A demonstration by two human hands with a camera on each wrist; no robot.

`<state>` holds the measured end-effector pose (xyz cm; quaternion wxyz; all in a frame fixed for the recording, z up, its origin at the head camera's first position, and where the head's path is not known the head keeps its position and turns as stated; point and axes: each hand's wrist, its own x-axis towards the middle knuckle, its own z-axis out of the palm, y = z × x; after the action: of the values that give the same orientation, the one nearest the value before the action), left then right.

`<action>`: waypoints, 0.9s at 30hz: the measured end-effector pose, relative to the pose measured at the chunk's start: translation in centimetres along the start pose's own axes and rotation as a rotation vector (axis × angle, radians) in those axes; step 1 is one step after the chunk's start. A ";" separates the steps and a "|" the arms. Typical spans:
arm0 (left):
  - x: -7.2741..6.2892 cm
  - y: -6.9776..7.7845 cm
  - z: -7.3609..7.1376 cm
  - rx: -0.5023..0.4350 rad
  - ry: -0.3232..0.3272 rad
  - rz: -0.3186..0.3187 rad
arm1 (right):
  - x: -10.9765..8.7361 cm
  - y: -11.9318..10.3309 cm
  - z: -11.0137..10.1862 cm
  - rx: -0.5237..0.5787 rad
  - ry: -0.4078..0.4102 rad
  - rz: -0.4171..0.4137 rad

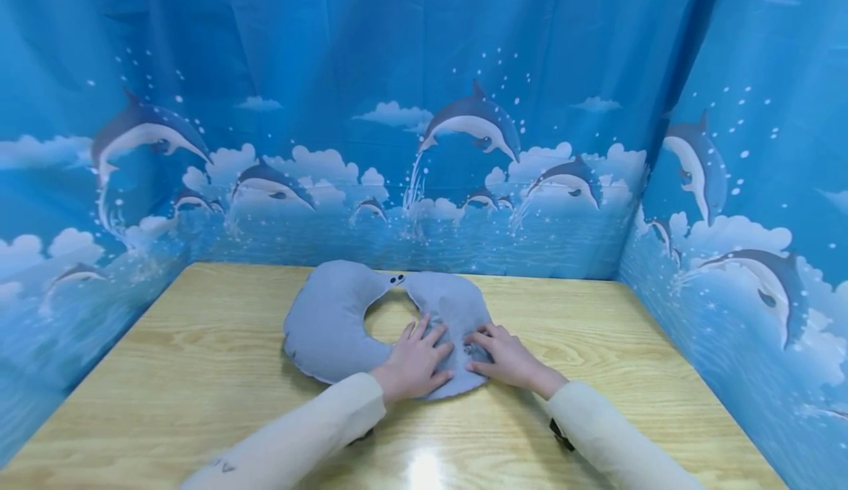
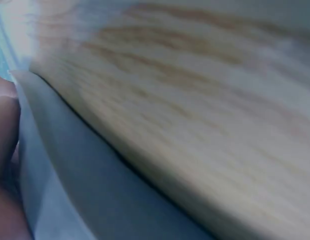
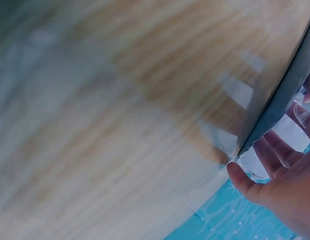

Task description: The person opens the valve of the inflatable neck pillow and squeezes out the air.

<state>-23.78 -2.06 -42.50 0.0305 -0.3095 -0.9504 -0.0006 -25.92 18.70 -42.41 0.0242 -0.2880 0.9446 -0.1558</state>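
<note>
A grey U-shaped neck pillow [image 1: 331,321] lies on the table with its two ends meeting at the far side, where two dark snap buttons [image 1: 397,279] show. My left hand [image 1: 412,361] rests on the pillow's right half, fingers spread and pointing away. At the right edge, my right hand [image 1: 506,357] touches the pillow with thumb and fingers apart. Between them sits a small clear valve [image 1: 469,349], also visible by the fingers in the right wrist view. The left wrist view catches the pillow's side [image 2: 94,165] and a bit of the left hand [image 2: 5,145].
The wood-grain table [image 1: 218,416] spreads around the pillow on all sides. Blue curtains [image 1: 371,48] printed with dolphins and clouds hang behind it and along both sides. Pale sleeves [image 1: 298,431] cover both forearms.
</note>
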 end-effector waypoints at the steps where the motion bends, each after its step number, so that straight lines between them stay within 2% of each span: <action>1: -0.2 -0.1 -0.2 -0.020 0.007 0.011 | 0.0 0.0 0.0 0.001 -0.001 -0.001; 4: -1.0 -0.5 -1.1 -0.056 0.037 0.035 | 0.0 0.0 0.0 0.003 -0.002 -0.002; 7: -1.8 -1.2 -2.0 -0.076 0.075 0.030 | -0.1 -0.1 -0.1 0.001 0.001 0.001; 10: -2.4 -2.4 -2.6 -0.086 0.140 0.024 | 0.0 -0.2 0.0 -0.002 0.002 0.006; 13: -3.1 -3.9 -3.1 -0.098 0.161 0.002 | 0.0 -0.2 0.0 -0.006 0.002 0.005; 17: -4.0 -5.4 -3.7 -0.092 0.126 -0.008 | 0.1 -0.2 0.1 -0.011 0.000 0.003; 20: -4.7 -6.0 -3.7 -0.085 0.110 0.021 | 0.1 -0.2 0.1 -0.009 -0.003 0.004; 24: -5.3 -6.3 -3.0 -0.073 0.112 0.034 | 0.0 -0.1 0.1 -0.006 -0.003 0.002; 27: -5.6 -6.4 -2.3 -0.071 0.104 0.016 | 0.0 -0.1 0.1 -0.003 -0.002 -0.001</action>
<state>-22.92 -10.57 -40.41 0.0688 -0.3173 -0.9445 -0.0502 -25.84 18.59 -42.50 0.0245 -0.2888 0.9446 -0.1540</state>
